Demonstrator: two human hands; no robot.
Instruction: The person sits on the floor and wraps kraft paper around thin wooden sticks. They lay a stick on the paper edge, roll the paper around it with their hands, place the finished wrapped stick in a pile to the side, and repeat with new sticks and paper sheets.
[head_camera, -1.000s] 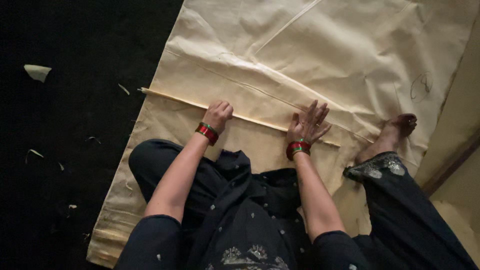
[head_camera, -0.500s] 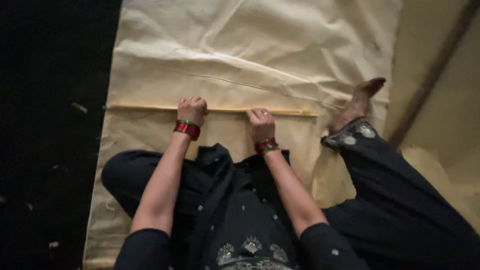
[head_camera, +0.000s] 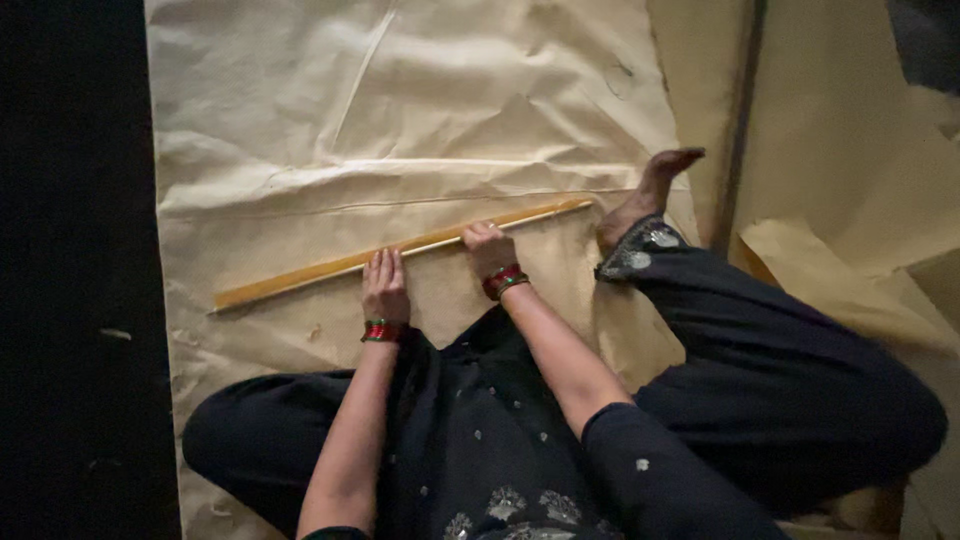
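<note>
The long wooden stick (head_camera: 400, 256) lies across the creased tan paper sheet (head_camera: 420, 110), slanting from 8 o'clock up to 2 o'clock. The left hand (head_camera: 384, 284) rests flat on it, fingers extended, palm down. The right hand (head_camera: 489, 246) curls closed over the stick, toward 2 o'clock of the left. A bare foot (head_camera: 645, 197) sits just past the stick's right end.

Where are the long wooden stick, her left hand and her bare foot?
wooden stick (head_camera: 300, 278), head view, bare left stretch.
left hand (head_camera: 384, 285), head view, back of hand.
bare foot (head_camera: 645, 195), head view, mid-foot.
</note>
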